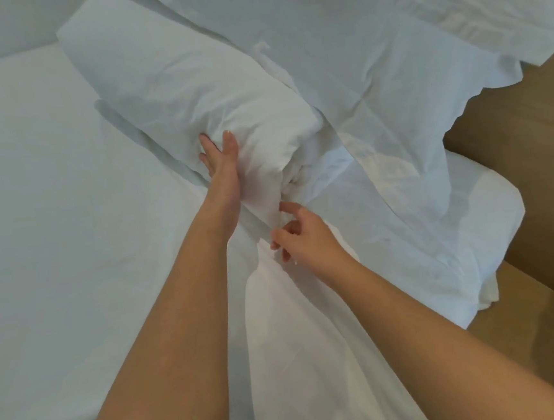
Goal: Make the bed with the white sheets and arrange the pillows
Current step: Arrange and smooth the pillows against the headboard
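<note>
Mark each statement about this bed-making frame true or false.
1. The left hand presses straight fingers against the side of the pillow. True.
2. The pillow lies on a chair. False: it lies on the bed.
3. The right hand is at the pillow's near, bunched end. True.
4. Both hands wear gloves. False: both are bare.
</note>
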